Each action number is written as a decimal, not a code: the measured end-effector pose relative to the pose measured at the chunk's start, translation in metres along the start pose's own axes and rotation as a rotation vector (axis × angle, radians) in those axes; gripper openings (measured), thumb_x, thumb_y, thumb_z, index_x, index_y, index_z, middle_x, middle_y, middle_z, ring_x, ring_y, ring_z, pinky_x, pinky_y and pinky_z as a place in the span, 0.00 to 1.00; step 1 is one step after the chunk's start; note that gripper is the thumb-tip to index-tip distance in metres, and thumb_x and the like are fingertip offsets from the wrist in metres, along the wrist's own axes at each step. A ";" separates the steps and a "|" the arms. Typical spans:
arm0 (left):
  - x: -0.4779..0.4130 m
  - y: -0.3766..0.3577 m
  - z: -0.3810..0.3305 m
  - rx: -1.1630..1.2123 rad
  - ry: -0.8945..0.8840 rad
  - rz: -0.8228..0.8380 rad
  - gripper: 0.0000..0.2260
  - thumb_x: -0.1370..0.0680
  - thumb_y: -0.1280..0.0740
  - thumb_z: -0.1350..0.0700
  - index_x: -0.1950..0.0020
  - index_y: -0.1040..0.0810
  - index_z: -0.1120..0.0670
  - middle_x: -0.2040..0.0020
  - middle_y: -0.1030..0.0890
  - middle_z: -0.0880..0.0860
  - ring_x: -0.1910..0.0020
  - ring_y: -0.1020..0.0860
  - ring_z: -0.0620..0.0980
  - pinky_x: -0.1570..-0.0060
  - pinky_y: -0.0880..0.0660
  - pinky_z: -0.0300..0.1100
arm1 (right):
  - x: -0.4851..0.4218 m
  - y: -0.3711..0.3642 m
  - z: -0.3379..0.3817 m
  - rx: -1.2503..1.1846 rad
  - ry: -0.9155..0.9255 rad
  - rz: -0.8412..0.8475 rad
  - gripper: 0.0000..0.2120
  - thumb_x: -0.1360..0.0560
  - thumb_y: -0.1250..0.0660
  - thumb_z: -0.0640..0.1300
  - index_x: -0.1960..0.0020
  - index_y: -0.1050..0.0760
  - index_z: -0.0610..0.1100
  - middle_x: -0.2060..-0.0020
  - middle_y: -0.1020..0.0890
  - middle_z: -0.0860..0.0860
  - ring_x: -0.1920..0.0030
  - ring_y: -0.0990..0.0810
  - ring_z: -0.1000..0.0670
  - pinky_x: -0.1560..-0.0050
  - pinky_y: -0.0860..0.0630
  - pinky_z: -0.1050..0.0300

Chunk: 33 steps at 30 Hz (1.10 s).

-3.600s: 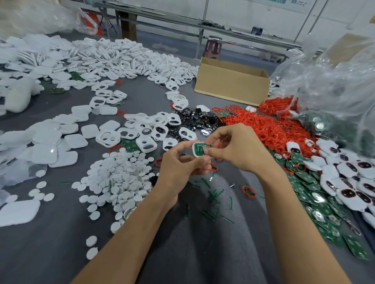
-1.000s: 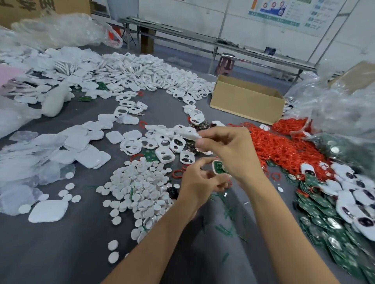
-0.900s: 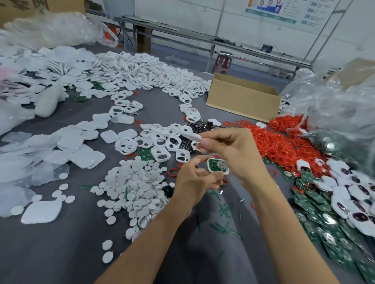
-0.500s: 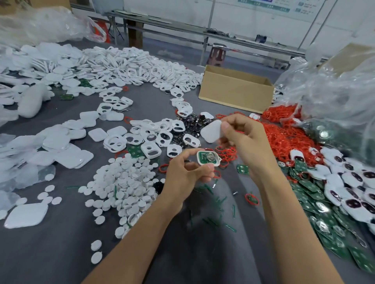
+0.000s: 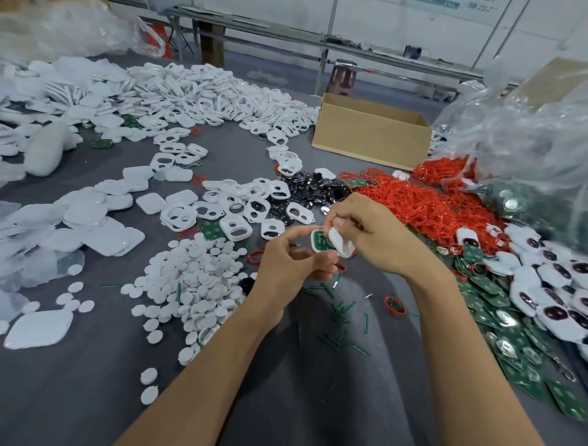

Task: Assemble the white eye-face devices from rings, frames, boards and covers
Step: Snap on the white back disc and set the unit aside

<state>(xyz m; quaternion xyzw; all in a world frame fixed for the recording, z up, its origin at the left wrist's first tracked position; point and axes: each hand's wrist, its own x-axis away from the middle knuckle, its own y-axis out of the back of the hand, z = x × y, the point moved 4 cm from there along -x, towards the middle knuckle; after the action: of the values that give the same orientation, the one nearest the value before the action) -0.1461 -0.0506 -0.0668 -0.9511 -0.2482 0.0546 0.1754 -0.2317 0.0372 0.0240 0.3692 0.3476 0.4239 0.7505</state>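
Near the middle of the grey cloth-covered table (image 5: 95,398), towards its near edge, the left hand (image 5: 292,264) pinches a small white plastic frame (image 5: 313,243) between thumb and curled forefinger, with a green circuit board (image 5: 320,241) seated face-up inside it. The right hand (image 5: 378,238) has its fingertips clamped on a smooth white plastic cover (image 5: 342,244), held tilted with its lower edge touching the frame (whether it has seated at all I cannot tell). Just beyond the hands lie loose white two-holed face frames (image 5: 237,227) and a heap of glossy black pieces (image 5: 315,191). A mound of white round discs (image 5: 197,277) sits left of the left wrist. A tangle of red rubber rings (image 5: 423,203) spreads towards the right edge, with flat green boards (image 5: 486,299) and finished white eye-face devices (image 5: 541,277) nearer the near right corner. An open brown cardboard box (image 5: 370,137) stands towards the far edge, with crumpled clear plastic bags (image 5: 525,133) beside it. Square white back covers (image 5: 108,235) crowd the left edge. A wall poster (image 5: 445,3) beyond the far edge carries writing too blurred to read.
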 end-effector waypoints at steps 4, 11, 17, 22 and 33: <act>0.000 -0.001 -0.001 0.012 0.003 0.024 0.17 0.29 0.25 0.65 0.41 0.22 0.61 0.59 0.15 0.62 0.65 0.17 0.54 0.63 0.20 0.41 | -0.004 -0.012 0.000 0.019 0.013 -0.007 0.10 0.22 0.39 0.35 0.55 0.21 0.43 0.59 0.30 0.47 0.55 0.32 0.53 0.56 0.37 0.66; 0.000 0.000 -0.001 0.001 0.013 0.039 0.13 0.27 0.27 0.64 0.44 0.21 0.60 0.63 0.15 0.59 0.66 0.17 0.53 0.63 0.20 0.41 | -0.008 -0.020 -0.001 -0.009 0.063 -0.030 0.05 0.24 0.34 0.37 0.53 0.20 0.44 0.58 0.28 0.50 0.56 0.31 0.60 0.56 0.37 0.67; -0.001 0.002 -0.002 0.092 -0.008 -0.003 0.14 0.27 0.28 0.66 0.43 0.22 0.60 0.63 0.16 0.57 0.67 0.17 0.51 0.63 0.19 0.41 | -0.005 -0.012 0.001 -0.117 0.049 -0.188 0.08 0.24 0.33 0.37 0.48 0.20 0.46 0.53 0.20 0.49 0.55 0.23 0.52 0.55 0.31 0.65; -0.001 0.003 -0.002 0.116 -0.001 -0.022 0.17 0.30 0.26 0.64 0.43 0.23 0.60 0.63 0.15 0.58 0.67 0.17 0.51 0.64 0.19 0.40 | 0.000 -0.003 -0.006 -0.070 -0.030 -0.044 0.15 0.29 0.26 0.41 0.42 0.20 0.48 0.46 0.19 0.54 0.47 0.23 0.55 0.50 0.25 0.56; 0.000 0.003 -0.001 0.092 0.000 -0.018 0.17 0.28 0.26 0.60 0.40 0.22 0.59 0.59 0.15 0.61 0.64 0.16 0.51 0.63 0.20 0.40 | 0.006 0.000 -0.010 -0.147 -0.045 0.001 0.17 0.30 0.27 0.32 0.43 0.19 0.43 0.49 0.17 0.55 0.52 0.21 0.59 0.44 0.23 0.56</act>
<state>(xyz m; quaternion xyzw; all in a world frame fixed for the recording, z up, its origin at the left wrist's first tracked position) -0.1446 -0.0539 -0.0667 -0.9398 -0.2538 0.0646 0.2195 -0.2382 0.0451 0.0181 0.3230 0.2982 0.4402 0.7829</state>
